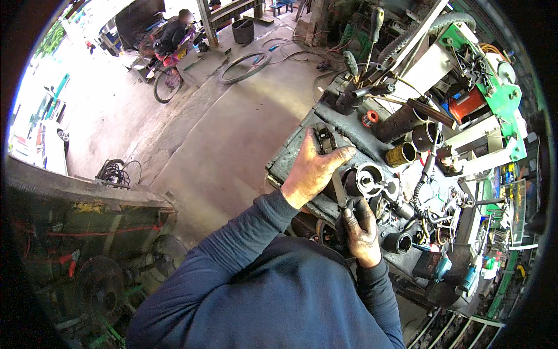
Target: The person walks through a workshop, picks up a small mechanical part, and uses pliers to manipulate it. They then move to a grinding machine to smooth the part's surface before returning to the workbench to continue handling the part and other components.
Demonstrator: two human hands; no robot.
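Observation:
At the bench's near left corner, my left hand grips a dark, roundish metal part. Its thumb stretches to the right and its other fingers are partly hidden. Blackened with grease, my right hand is closed on a flat, narrow metal tool, perhaps a file. The tool points up toward my left palm; whether its tip touches anything is hidden. Just right of the tool lies a round metal housing with a pale inner ring. A black ring-shaped part sits right of my right hand.
Dark cans with tools and a rusty yellowish cup stand farther back. A green-and-white machine frame rises at right. A teal-and-black power tool lies near the bench's right edge. A tyre and a person are beyond.

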